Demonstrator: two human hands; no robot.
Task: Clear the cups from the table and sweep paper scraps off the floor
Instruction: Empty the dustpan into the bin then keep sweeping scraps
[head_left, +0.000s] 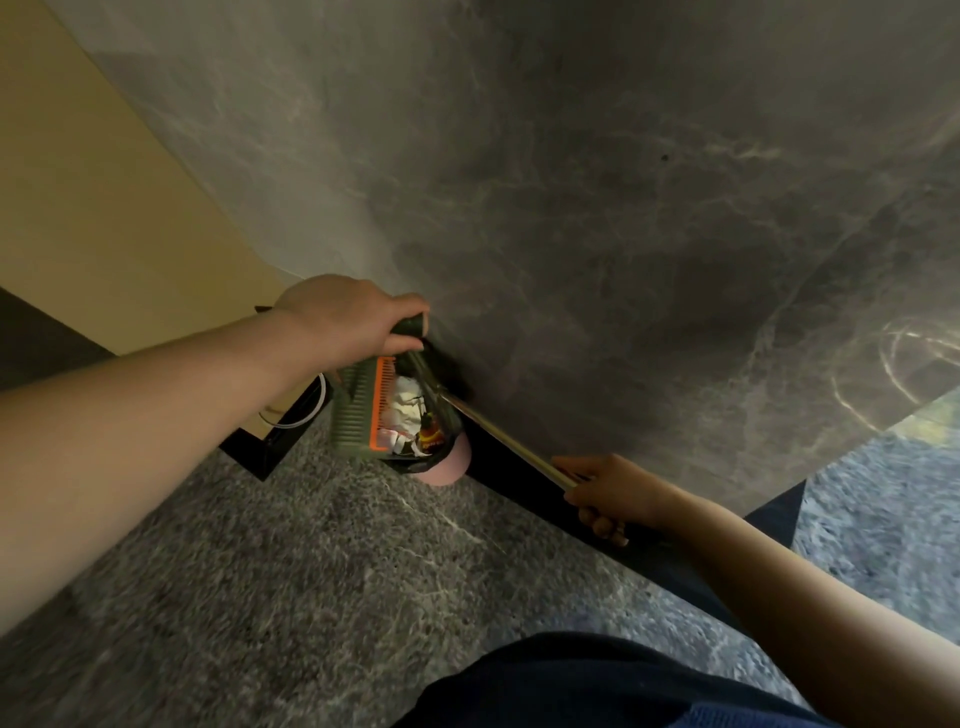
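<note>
My left hand (343, 317) fingers are gripping the green dustpan (358, 410) handle over the pink bin (447, 462); my right hand (613, 493) fingers are curling around the broom stick (509, 441)

Premises are presenting as an indoor domestic or lobby-type interior; which one cannot be told. Grey veined stone floor (291, 561) is running up to a matching marble-faced wall (597, 182) with black skirting (524, 488). A cream panel (93, 197) is adjoining. A pink bin (449, 462) with black liner is standing against the wall.
</note>
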